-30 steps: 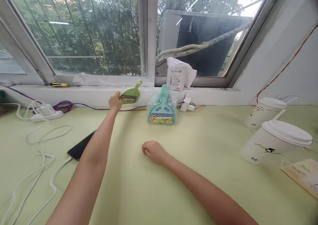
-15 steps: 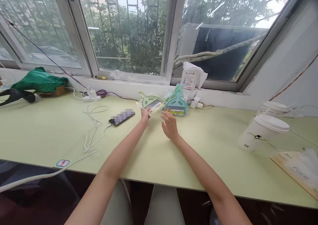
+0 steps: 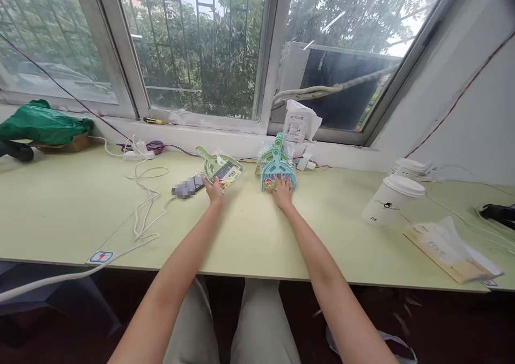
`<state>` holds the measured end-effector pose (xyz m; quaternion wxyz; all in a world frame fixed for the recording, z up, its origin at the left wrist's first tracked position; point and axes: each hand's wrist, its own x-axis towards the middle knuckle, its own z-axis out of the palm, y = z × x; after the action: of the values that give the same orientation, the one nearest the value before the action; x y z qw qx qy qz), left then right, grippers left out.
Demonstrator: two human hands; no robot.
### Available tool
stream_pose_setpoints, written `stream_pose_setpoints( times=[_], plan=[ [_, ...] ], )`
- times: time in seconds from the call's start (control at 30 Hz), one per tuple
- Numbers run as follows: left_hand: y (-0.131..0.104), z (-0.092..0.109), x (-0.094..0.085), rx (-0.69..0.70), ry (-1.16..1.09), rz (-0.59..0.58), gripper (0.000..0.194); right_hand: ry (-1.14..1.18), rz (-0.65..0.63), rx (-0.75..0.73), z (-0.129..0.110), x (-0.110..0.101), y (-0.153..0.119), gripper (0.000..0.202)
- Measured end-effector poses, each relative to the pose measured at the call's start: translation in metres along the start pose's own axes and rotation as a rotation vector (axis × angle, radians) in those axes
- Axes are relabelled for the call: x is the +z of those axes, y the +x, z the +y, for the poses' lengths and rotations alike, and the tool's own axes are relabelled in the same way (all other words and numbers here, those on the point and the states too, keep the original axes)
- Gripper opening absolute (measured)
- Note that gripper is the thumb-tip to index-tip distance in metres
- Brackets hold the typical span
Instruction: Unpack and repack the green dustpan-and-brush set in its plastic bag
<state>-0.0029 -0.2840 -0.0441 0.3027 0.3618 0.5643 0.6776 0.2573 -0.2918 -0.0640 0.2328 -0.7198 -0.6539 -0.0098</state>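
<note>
My left hand (image 3: 214, 190) is closed on the lower edge of a light green dustpan and brush set (image 3: 215, 165), which is in clear wrapping with a printed label. The set is tilted, with its handle pointing up and left, close above the phone (image 3: 189, 186). Against the label of a blue dustpan and brush set (image 3: 277, 166) rests my right hand (image 3: 283, 193), its fingers spread. This blue set leans in front of a stack of similar wrapped sets (image 3: 278, 143), mostly hidden behind it.
White cables (image 3: 147, 203) run across the table on the left, towards a power strip (image 3: 139, 153). On the right are paper cups (image 3: 392, 200) and a tissue pack (image 3: 450, 249). A white package (image 3: 300, 121) stands on the window sill.
My left hand has carried the green set left, away from the stack. My right hand has moved onto the blue set, which now sits slightly lower against the stack. The view has shifted right.
</note>
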Motion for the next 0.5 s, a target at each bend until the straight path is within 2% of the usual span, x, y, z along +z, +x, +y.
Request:
stream_pose_setpoints(
  times=[0.1,0.27,0.37,0.5],
  plan=[
    [0.006,-0.006,-0.002,-0.028,0.02,0.017,0.041,-0.037,0.082,-0.011,-0.006,0.01,0.016,0.07],
    [0.009,-0.009,-0.005,-0.067,0.064,0.073,0.042,-0.149,0.187,0.011,-0.029,0.028,0.043,0.074],
    [0.008,-0.008,-0.006,-0.11,0.08,0.079,0.042,-0.196,0.22,0.023,-0.04,0.038,0.06,0.077],
    [0.006,-0.006,-0.006,-0.177,0.082,0.081,0.044,-0.202,0.25,0.039,-0.043,0.046,0.081,0.077]
  ],
)
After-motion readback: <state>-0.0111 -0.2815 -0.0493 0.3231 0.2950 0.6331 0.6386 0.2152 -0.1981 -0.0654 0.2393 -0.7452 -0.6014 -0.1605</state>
